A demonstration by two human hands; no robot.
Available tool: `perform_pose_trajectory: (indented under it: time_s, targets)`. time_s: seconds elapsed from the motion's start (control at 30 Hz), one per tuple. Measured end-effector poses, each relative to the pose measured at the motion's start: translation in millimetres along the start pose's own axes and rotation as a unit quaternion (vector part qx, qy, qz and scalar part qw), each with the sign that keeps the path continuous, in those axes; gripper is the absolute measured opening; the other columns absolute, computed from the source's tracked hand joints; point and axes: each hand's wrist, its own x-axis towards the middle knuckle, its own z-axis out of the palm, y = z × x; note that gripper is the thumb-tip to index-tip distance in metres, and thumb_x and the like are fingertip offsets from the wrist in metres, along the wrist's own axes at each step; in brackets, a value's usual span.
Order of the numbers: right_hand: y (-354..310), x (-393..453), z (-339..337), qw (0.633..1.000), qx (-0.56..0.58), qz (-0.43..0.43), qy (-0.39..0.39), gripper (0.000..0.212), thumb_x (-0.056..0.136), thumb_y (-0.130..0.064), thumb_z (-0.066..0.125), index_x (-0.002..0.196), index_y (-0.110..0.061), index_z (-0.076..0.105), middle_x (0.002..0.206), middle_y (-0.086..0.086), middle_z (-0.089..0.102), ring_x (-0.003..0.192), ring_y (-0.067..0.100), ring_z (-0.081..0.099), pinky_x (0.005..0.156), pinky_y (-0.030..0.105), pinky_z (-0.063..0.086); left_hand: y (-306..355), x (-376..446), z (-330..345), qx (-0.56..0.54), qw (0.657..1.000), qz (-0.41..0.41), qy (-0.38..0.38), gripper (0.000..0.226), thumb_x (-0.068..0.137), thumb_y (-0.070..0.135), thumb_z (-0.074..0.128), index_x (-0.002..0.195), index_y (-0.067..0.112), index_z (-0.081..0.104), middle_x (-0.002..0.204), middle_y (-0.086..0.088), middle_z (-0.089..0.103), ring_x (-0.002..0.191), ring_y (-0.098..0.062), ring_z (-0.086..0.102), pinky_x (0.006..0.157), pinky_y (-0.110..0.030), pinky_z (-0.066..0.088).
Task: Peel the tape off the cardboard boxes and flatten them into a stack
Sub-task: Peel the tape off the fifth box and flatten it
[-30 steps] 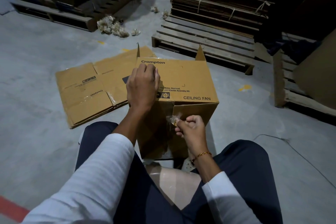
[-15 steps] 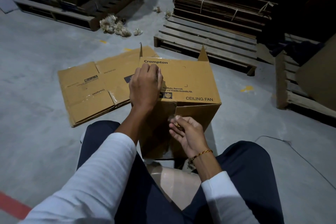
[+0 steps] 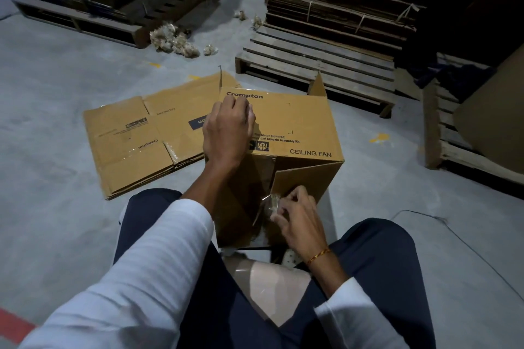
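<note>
Tape (image 3: 270, 201) pinched in your right hand (image 3: 300, 221) should peel low along the near flap while your left hand (image 3: 228, 133), fingers curled, steadies the box (image 3: 306, 122) standing between your knees, right of the flattened stack (image 3: 136, 144).

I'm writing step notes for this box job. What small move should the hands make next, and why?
Probably keep pulling the tape toward the body with the right hand, which pinches its loose end at the near flap of the ceiling fan box. The left hand rests on top to steady it, and the flaps have not yet opened out.
</note>
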Motion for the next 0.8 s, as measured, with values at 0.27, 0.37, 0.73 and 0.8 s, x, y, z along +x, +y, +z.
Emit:
perform_pose_trajectory:
  time_s: [0.27,0.37,0.73,0.8]
  targets:
    - [6.6,-12.9,4.4,0.999,-0.004,-0.041,-0.020,0.014,0.091,-0.032,0.070,0.079,-0.029,0.063,0.144,-0.006,0.028,0.132,0.016,0.032,0.078,0.021,0.041,1.0,-0.4,-1.0,-0.004,1.000,0.003,0.006,0.022,0.103,0.028,0.049,0.110,0.013,0.064,0.098,-0.007,0.063,0.084,-0.021,0.057,0.066,-0.032,0.041]
    - [6.7,-16.5,5.8,0.998,-0.008,-0.050,-0.048,0.016,0.094,-0.025,0.068,0.078,-0.027,0.063,0.159,-0.008,0.015,0.147,0.017,0.022,0.085,0.019,0.043,-2.0,1.1,-1.2,-0.003,1.000,0.003,0.012,0.022,0.102,0.027,0.049,0.110,0.013,0.064,0.098,-0.007,0.063,0.083,-0.021,0.057,0.066,-0.031,0.039]
    - [-1.1,-13.2,1.3,0.989,0.058,-0.067,-0.120,0.028,0.095,-0.027,0.067,0.073,-0.034,0.050,0.168,-0.013,-0.013,0.154,0.009,-0.009,0.115,0.029,0.024,-10.9,15.3,-3.2,-0.018,1.000,-0.015,0.008,0.023,0.103,0.029,0.049,0.109,0.013,0.064,0.098,-0.007,0.064,0.084,-0.021,0.057,0.067,-0.030,0.036]
    - [-3.8,-9.4,-0.9,0.989,0.105,-0.043,-0.096,0.021,0.095,-0.028,0.068,0.079,-0.033,0.055,0.169,-0.011,-0.003,0.150,0.006,-0.002,0.115,0.031,0.020,-7.2,26.0,-6.2,-0.127,0.990,-0.055,-0.017,0.021,0.102,0.030,0.050,0.104,0.015,0.065,0.097,-0.004,0.065,0.087,-0.021,0.060,0.069,-0.035,0.047]
